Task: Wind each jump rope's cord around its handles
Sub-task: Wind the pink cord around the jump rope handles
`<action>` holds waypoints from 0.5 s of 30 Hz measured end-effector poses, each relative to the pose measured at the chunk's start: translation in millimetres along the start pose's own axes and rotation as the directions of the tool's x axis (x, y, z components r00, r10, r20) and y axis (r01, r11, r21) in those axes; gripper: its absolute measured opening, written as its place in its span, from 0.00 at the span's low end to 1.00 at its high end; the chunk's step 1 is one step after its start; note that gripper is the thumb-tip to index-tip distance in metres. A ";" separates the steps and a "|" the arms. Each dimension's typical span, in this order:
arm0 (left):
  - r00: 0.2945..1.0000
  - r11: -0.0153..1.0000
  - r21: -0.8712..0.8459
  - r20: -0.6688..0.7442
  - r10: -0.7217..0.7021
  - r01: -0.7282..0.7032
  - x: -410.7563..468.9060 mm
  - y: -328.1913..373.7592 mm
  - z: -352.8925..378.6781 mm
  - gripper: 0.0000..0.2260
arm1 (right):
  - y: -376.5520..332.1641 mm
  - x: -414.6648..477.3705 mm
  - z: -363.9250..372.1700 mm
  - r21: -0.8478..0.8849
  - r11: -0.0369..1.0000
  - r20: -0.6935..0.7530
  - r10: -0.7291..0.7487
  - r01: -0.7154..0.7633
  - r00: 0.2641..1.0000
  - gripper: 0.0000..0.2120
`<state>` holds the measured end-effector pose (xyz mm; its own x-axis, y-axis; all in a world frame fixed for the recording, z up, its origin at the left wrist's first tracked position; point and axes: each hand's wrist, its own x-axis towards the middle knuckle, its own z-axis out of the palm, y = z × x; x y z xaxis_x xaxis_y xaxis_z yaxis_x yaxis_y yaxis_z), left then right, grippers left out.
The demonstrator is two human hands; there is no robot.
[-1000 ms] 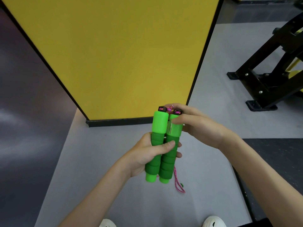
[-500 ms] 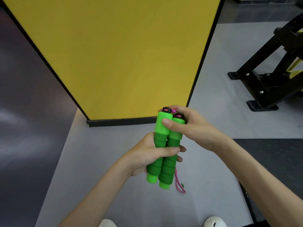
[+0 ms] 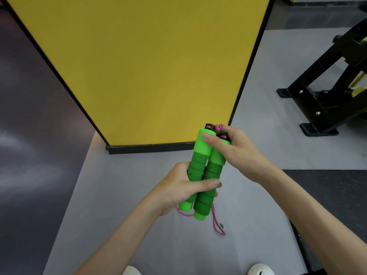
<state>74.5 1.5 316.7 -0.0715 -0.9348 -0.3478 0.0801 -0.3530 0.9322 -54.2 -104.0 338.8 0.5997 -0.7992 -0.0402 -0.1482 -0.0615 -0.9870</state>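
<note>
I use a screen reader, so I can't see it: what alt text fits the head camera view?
Two hands hold a jump rope's two green foam handles side by side above a grey floor: the left hand grips their middle, the right hand holds their top ends. Pink cord dangles below, and a yellow panel stands behind.

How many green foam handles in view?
2. The left green foam handle and the right green foam handle stand side by side, left hand gripping low, right hand holding their tops. No others visible.
</note>
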 end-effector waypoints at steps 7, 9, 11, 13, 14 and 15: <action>1.000 0.998 -0.057 0.000 0.003 -0.003 2.4 2.6 -12.5 0.13 | -2.6 0.7 -15.0 -0.170 0.980 0.072 0.117 -0.104 0.990 0.24; 1.000 0.997 -0.074 -0.005 0.005 -0.005 1.7 3.6 -14.7 0.16 | -3.5 -1.6 -17.3 -0.232 0.969 0.139 0.121 -0.087 0.983 0.23; 0.999 0.998 -0.059 -0.021 0.024 -0.026 0.5 5.2 -18.7 0.16 | -2.6 -2.2 -18.3 -0.265 0.962 0.171 0.115 -0.067 0.978 0.26; 0.998 0.997 -0.055 -0.042 0.047 -0.049 -0.4 7.3 -22.4 0.15 | 1.8 -0.3 -19.5 -0.279 0.959 0.180 0.102 -0.049 0.978 0.30; 0.997 0.996 -0.067 -0.060 0.053 -0.057 -0.7 8.2 -23.9 0.13 | 5.1 0.2 -19.8 -0.281 0.958 0.195 0.112 -0.054 0.974 0.28; 0.995 0.995 -0.081 -0.085 0.056 -0.063 -0.2 8.3 -25.0 0.11 | 8.0 0.9 -19.8 -0.282 0.957 0.212 0.127 -0.064 0.969 0.25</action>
<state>100.0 -2.3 322.1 0.0180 -0.9529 -0.3026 0.1650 -0.2957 0.9409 -70.4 -117.2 334.0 0.7292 -0.6553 -0.1972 -0.4015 -0.1764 -0.8987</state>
